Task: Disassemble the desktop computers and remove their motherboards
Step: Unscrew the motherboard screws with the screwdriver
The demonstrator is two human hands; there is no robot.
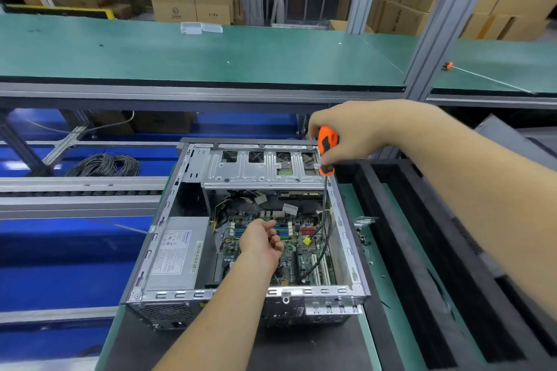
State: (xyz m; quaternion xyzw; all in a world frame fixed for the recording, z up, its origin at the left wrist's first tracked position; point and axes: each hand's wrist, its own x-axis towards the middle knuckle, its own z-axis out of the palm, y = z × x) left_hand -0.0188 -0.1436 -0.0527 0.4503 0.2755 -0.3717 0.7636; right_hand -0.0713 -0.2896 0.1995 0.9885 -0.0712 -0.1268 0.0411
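My right hand (351, 132) grips the orange and black handle of a screwdriver (327, 149), held upright, its thin shaft running down inside the right wall of the open computer case (346, 247). My left hand (262, 239) reaches into the case over the green motherboard (301, 253), fingers loosely curled, forefinger stretched toward the memory slots; I cannot tell whether it pinches anything. The motherboard lies flat in the case bottom, beside the grey power supply (174, 250), below the metal drive cage (259, 169). The case sits on the tabletop (373, 337), black trays (422, 235) to its right
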